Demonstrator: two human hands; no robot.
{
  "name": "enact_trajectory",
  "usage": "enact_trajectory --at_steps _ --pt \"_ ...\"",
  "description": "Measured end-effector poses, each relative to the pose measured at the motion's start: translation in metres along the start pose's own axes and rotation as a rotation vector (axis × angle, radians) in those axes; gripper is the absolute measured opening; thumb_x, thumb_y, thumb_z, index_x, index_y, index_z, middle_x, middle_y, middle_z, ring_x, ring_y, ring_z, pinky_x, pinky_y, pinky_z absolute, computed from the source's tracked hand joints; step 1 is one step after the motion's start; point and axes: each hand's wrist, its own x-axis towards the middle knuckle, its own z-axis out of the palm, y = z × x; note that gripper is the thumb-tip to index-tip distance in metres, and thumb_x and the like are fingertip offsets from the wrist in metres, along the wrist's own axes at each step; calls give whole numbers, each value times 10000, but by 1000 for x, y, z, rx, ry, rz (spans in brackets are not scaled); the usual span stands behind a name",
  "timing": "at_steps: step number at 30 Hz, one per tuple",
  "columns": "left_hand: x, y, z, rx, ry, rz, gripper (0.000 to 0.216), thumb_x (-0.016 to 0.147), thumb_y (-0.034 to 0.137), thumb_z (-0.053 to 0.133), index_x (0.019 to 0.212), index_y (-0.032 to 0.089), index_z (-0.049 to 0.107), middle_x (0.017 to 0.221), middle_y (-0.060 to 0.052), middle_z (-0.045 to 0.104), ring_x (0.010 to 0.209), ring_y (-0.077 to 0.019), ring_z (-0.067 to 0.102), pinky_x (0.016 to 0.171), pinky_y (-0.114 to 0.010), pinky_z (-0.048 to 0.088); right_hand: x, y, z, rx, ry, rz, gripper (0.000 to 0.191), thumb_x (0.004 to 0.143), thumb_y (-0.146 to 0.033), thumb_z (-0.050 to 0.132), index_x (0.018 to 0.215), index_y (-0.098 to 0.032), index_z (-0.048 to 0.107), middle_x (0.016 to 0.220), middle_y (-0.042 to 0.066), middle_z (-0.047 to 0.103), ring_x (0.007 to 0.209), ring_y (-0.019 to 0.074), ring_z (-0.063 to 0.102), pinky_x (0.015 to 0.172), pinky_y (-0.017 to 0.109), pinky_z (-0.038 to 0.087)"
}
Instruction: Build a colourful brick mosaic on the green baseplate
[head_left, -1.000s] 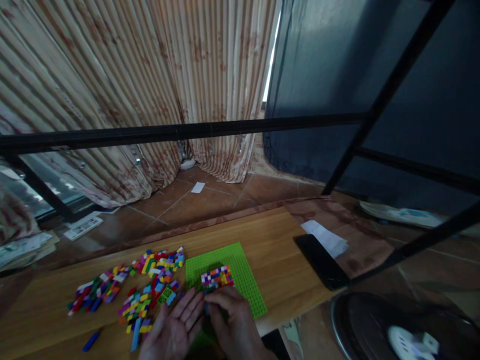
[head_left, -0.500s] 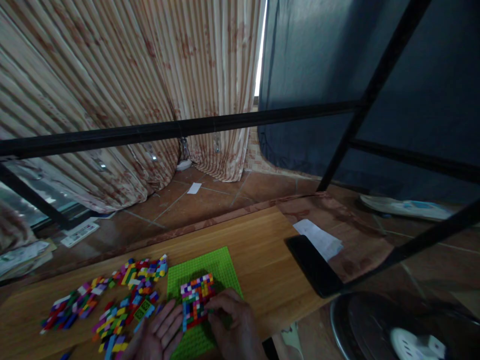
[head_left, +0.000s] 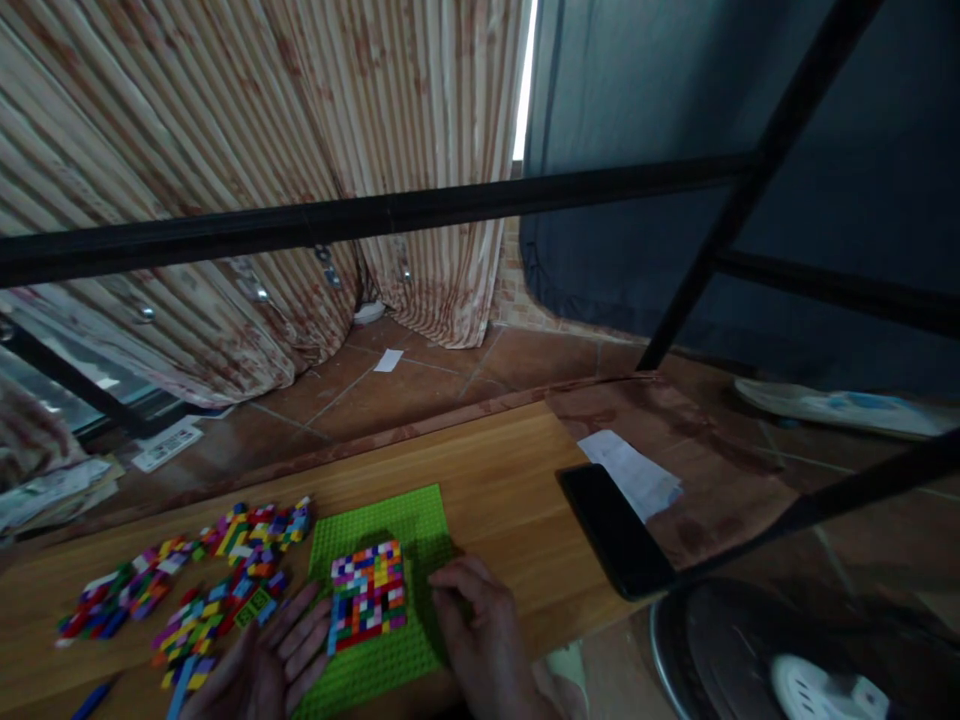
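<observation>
A block of small multicoloured toy bricks (head_left: 369, 592) stands on a green studded baseplate (head_left: 375, 510), its rows joined closely together. My left hand (head_left: 274, 655) lies palm up at the baseplate's left edge, fingers stretched out, with nothing distinct seen in the palm. Over the right edge of the baseplate is my right hand (head_left: 480, 630), thumb and forefinger brought together, apart from the brick block. Whatever may be between those fingertips is too small to make out. Loose bricks (head_left: 199, 620) lie in heaps left of my left hand.
The wooden table (head_left: 502, 470) carries a black phone (head_left: 615, 530) at its right, beside a white paper (head_left: 634, 475). A dark metal rail (head_left: 450, 203) crosses ahead, before striped curtains (head_left: 247, 120). A white power strip (head_left: 817, 690) sits at lower right.
My right hand has drawn away from the brick block to the right. My left hand stays palm up. The view has shifted slightly, so table things appear further left.
</observation>
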Motion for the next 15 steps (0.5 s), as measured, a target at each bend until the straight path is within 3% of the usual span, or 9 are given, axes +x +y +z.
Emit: enact_trajectory --at_steps 4,15 --pt "0 2 -1 -6 -31 -29 624 865 134 398 1426 303 181 1315 -82 515 1185 -253 498 992 -443 409 1 11 -10 8 1 19 271 799 -98 488 980 -223 645 887 34 625 813 142 591 695 242 454" --pt "-3 -3 3 -58 -52 17 617 889 203 373 1440 261 103 1322 -127 504 1165 -255 518 936 -413 459 1 16 -17 64 -20 27 202 847 -189 479 942 -222 654 879 38 629 811 150 592 688 249 472"
